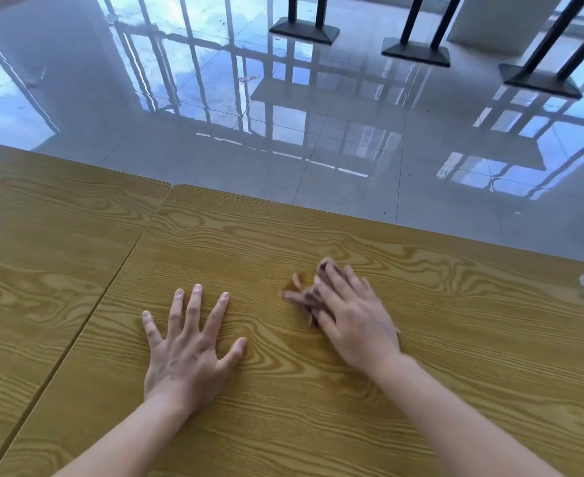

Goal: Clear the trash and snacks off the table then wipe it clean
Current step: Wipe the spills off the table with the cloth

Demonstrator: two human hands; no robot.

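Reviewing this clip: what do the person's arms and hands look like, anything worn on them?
Both forearms are bare to the bottom edge of the frame; no sleeves show. The left hand has no glove, ring, watch or bracelet, and its nails are short and unpainted. The right hand is motion-blurred, but no glove or wristwear shows on it either.
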